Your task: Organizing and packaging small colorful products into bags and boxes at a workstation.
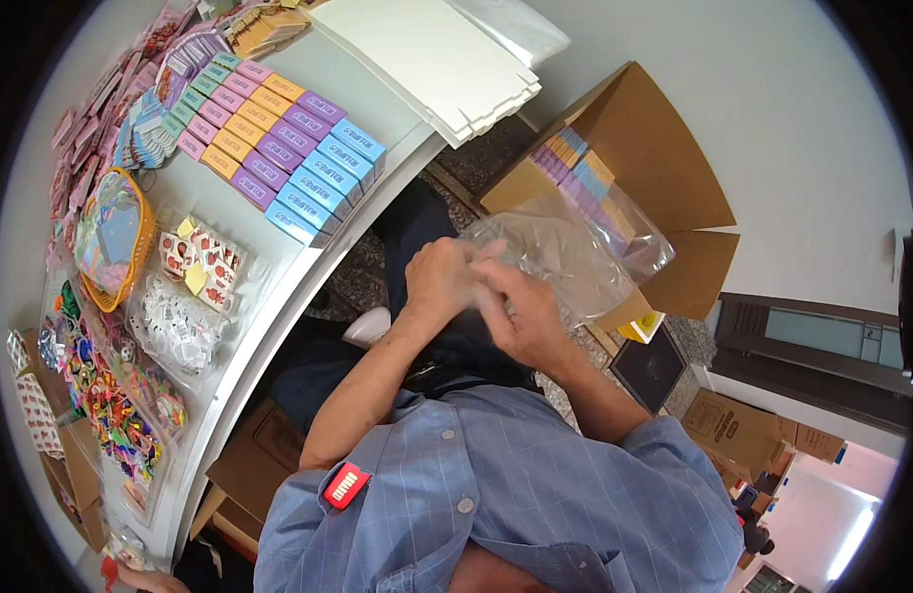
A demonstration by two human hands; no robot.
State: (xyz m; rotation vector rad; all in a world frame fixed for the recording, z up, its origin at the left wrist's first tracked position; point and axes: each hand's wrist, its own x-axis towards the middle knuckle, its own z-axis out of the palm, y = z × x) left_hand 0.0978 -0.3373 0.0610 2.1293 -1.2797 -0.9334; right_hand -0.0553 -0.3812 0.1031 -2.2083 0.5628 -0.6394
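Note:
My left hand (437,279) and my right hand (524,314) are together over my lap. Their fingers are closed on the gathered end of a clear plastic bag (555,252). Some of the fingertips are blurred, and the bag's end is partly hidden between them. The bag stretches right, over the near edge of an open cardboard carton (659,138). Small purple, orange and blue boxes (587,183) lie in rows inside the carton; part of the plastic covers them, and I cannot tell whether they are in the bag.
On the white table (377,198) at left stand rows of small coloured boxes (279,133), beside flat white card sheets (427,59). Farther left are a yellow basket (116,237), bags of small colourful items (111,405) and a bag of white pieces (180,321). Another person's hand (145,578) shows at lower left.

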